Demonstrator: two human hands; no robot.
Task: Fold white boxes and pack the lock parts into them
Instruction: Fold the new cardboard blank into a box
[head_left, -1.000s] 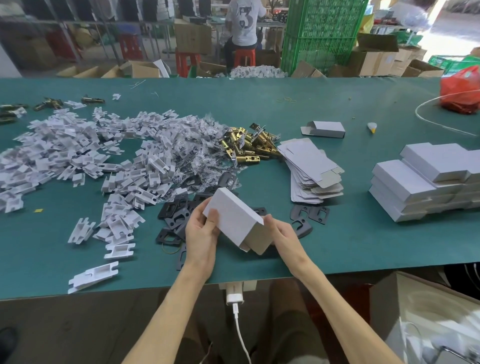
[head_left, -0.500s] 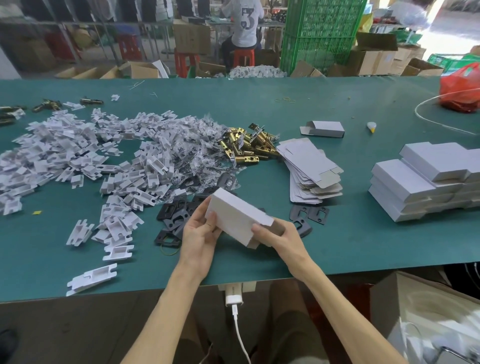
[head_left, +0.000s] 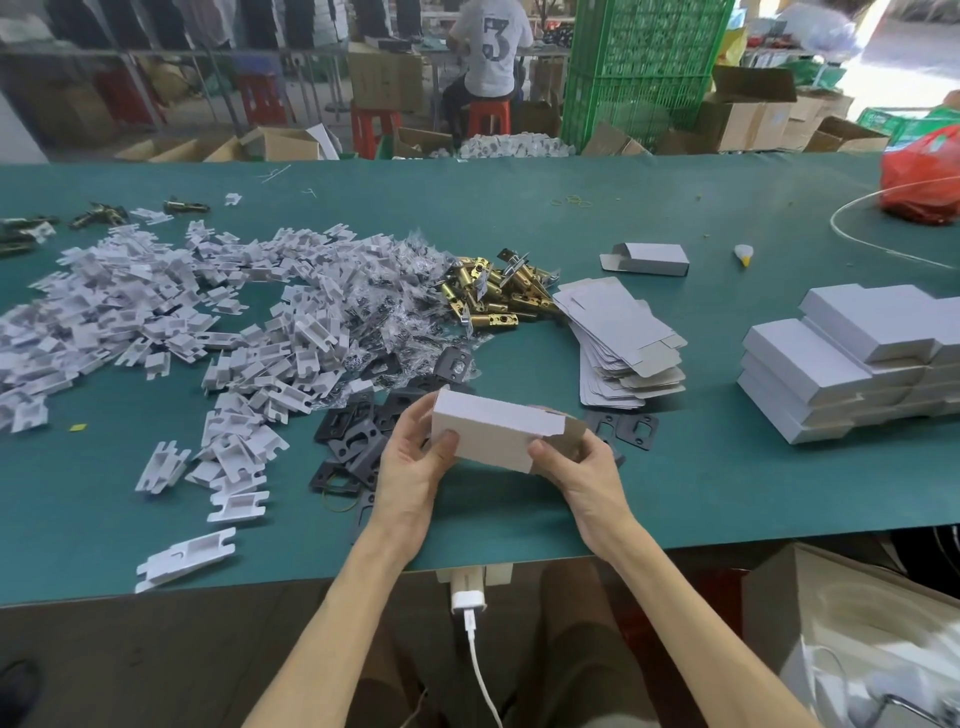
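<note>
One box held above worktop between two hands: left hand grips left end, right hand pinches right end. Box white, brown flap sticking out. One spare box far beyond right hand.

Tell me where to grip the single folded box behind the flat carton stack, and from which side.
Come from above and pinch the folded box across its short width, mid-length. It lies flat with its long sides running left-right; its left end has an open flap, probably flimsy.
</note>
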